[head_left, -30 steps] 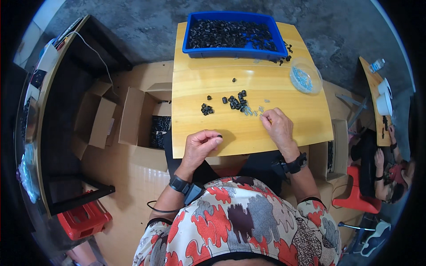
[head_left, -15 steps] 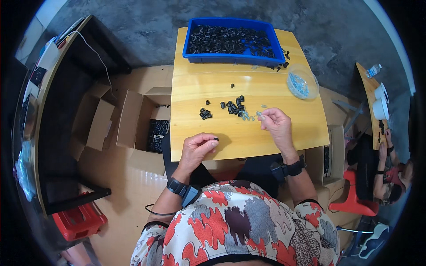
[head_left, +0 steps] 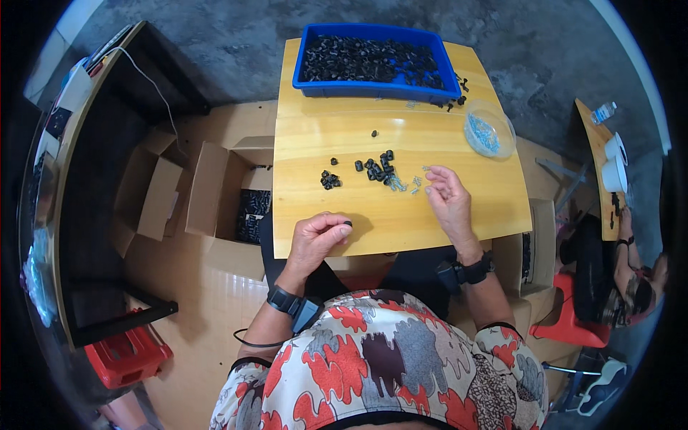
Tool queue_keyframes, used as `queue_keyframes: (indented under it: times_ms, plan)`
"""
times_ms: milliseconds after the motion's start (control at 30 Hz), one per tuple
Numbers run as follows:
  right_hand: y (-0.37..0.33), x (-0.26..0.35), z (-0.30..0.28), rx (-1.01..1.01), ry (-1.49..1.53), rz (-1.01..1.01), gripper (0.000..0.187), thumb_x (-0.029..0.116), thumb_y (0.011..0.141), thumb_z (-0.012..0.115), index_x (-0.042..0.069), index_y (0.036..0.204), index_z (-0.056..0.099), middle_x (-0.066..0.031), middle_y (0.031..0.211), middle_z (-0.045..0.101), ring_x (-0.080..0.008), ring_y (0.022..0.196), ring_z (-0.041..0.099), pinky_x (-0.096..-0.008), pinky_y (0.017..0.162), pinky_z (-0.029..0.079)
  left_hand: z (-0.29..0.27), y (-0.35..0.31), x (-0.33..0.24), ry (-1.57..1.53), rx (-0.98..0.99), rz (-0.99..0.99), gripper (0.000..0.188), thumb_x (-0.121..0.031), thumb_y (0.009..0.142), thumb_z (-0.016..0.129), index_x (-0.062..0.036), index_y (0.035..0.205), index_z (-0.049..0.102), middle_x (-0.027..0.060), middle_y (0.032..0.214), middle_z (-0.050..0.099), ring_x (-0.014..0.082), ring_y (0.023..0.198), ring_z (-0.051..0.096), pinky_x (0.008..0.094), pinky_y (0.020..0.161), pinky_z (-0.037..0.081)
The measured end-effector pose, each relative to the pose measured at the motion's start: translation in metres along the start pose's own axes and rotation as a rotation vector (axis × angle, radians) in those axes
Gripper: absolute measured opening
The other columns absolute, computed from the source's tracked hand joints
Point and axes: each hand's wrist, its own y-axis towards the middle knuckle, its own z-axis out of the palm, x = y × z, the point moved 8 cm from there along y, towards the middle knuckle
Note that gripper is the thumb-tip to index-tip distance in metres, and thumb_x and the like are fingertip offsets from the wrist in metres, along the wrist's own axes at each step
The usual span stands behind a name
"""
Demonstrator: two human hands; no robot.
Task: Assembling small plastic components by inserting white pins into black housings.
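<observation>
Near the table's front edge, my left hand (head_left: 317, 236) pinches a small black plastic piece (head_left: 348, 223) between thumb and forefinger. My right hand (head_left: 451, 206) is over the table to the right, thumb and forefinger apart, with nothing visible between them. Just left of its fingertips lie loose silver screws (head_left: 398, 184), and one touches or nearly touches the forefinger. Beyond them sits a group of black cylindrical caps (head_left: 380, 169). A group of smaller black pieces (head_left: 330, 180) lies farther left.
A blue tray (head_left: 373, 90) of black parts spans the table's far end. A clear round tub (head_left: 504, 147) with bluish screws stands at the right edge. Open cardboard boxes (head_left: 208, 186) flank the wooden table (head_left: 308, 129). Another person (head_left: 622, 269) sits at the far right.
My right thumb and forefinger have spread apart, and the hand has lifted slightly off the screws. My left hand keeps its pinch on the black piece.
</observation>
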Motion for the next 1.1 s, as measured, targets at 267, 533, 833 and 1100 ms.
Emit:
queue_keyframes:
  times_ms: [267, 533, 833, 1100]
  plan:
    - [-0.008, -0.019, -0.028, 0.005, -0.337, -0.012, 0.018, -0.004, 0.079, 0.062, -0.001, 0.097, 0.060, -0.0098, 0.086, 0.063, -0.0140, 0.073, 0.061, -0.0246, 0.065, 0.050, -0.001, 0.000, -0.002, -0.016, -0.007, 0.018, 0.010, -0.005, 0.084, 0.066, 0.0010, 0.091, 0.068, 0.0028, 0.077, 0.063, 0.0080, 0.066, 0.058, 0.0211, 0.061, 0.048]
    - [-0.010, -0.019, -0.051, 0.037, -0.513, 0.005, 0.011, 0.001, 0.079, 0.063, 0.000, 0.091, 0.062, -0.0102, 0.081, 0.062, -0.0173, 0.067, 0.060, -0.0280, 0.062, 0.049, -0.002, 0.000, 0.002, -0.063, -0.009, 0.009, 0.010, -0.002, 0.084, 0.062, 0.0022, 0.091, 0.067, 0.0057, 0.082, 0.064, 0.0119, 0.068, 0.060, 0.0238, 0.066, 0.049]
    - [0.020, 0.018, -0.005, 0.220, -0.628, -0.148, 0.013, 0.007, 0.079, 0.064, 0.001, 0.091, 0.063, -0.0136, 0.087, 0.064, -0.0262, 0.075, 0.064, -0.0337, 0.067, 0.051, -0.003, 0.000, 0.002, -0.050, -0.020, 0.010, 0.010, -0.003, 0.084, 0.062, 0.0025, 0.091, 0.066, 0.0051, 0.080, 0.064, 0.0114, 0.068, 0.060, 0.0234, 0.066, 0.049]
    - [0.106, 0.022, 0.033, 0.239, -0.954, -0.434, 0.035, 0.012, 0.081, 0.061, 0.007, 0.115, 0.055, -0.0134, 0.104, 0.058, -0.0327, 0.095, 0.058, -0.0425, 0.079, 0.049, -0.002, -0.001, -0.004, -0.063, -0.006, 0.019, 0.011, -0.003, 0.085, 0.062, 0.0036, 0.092, 0.067, 0.0043, 0.079, 0.062, 0.0095, 0.068, 0.059, 0.0216, 0.063, 0.048]
